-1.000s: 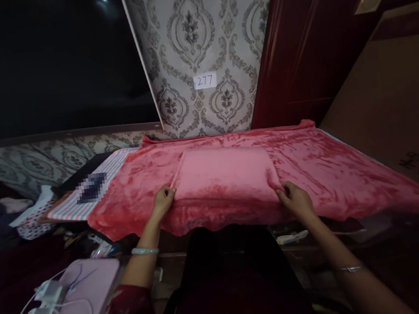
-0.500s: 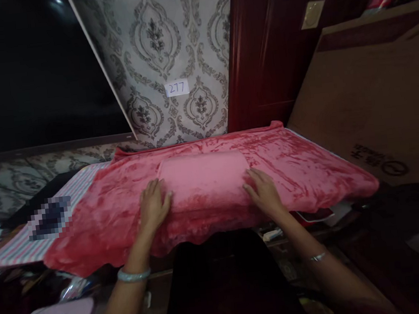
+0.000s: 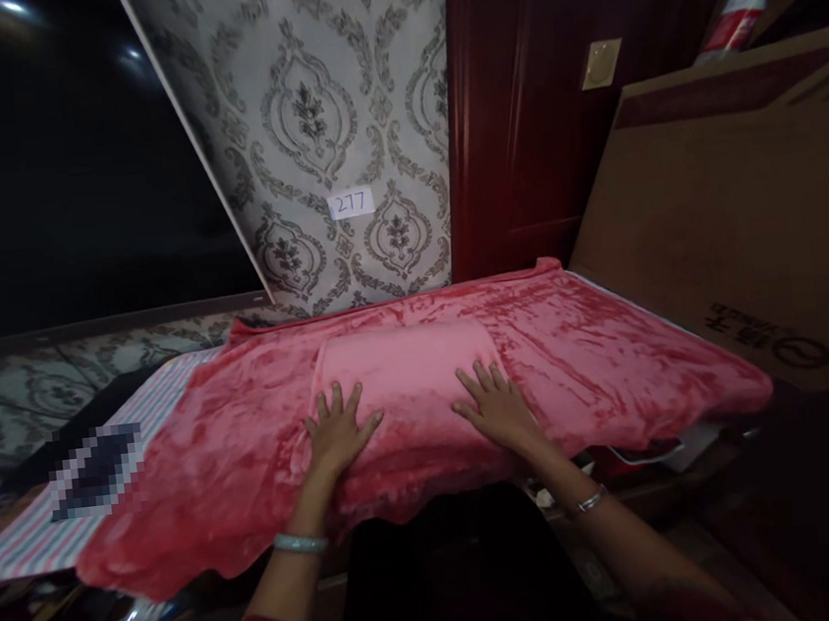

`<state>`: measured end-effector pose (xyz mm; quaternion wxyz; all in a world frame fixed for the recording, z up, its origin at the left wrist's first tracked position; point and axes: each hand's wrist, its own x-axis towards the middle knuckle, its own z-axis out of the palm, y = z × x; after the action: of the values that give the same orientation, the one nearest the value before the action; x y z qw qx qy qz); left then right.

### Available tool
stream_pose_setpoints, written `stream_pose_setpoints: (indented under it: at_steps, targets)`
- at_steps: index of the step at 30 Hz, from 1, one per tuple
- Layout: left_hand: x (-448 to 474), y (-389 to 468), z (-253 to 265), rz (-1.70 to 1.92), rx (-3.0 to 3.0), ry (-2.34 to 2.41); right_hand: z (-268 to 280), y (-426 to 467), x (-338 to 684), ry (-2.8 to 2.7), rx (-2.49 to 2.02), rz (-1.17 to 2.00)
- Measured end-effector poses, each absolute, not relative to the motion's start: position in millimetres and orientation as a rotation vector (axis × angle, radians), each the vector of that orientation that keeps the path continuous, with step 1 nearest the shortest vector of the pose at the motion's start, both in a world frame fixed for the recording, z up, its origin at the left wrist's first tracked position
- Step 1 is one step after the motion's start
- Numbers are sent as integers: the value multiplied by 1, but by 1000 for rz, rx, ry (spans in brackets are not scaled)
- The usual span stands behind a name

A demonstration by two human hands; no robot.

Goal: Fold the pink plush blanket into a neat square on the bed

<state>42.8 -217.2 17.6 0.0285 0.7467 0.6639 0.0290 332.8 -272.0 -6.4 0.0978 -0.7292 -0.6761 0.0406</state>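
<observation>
A folded pink towel [image 3: 405, 361] lies in the middle of a larger pink plush blanket [image 3: 214, 450], its near edge rounded over toward me. My left hand [image 3: 339, 432] rests flat on the towel's near left part, fingers spread. On the near right part of the towel lies my right hand [image 3: 497, 406], palm down with its fingers apart. Neither hand grips anything. The fold's underside is hidden.
A striped cloth [image 3: 30, 534] shows at the left, with a blurred dark item on it. A large black screen [image 3: 74, 168] stands at the back left. Close on the right leans a cardboard box [image 3: 730, 208], with a plastic bottle [image 3: 745, 9] behind its top edge.
Both hands have moved inward from the towel's side edges onto its top, and the fingers have spread flat. The camera view has tilted up slightly.
</observation>
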Motion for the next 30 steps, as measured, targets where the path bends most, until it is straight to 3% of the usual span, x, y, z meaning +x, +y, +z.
stream_pose_setpoints:
  at_steps: [25, 30]
  targets:
    - [41, -233, 19, 389, 2343, 1992, -33, -259, 345, -2042, -2116, -48]
    - [59, -265, 15, 571, 2690, 1563, -1, -239, 338, -2208, -1952, 20]
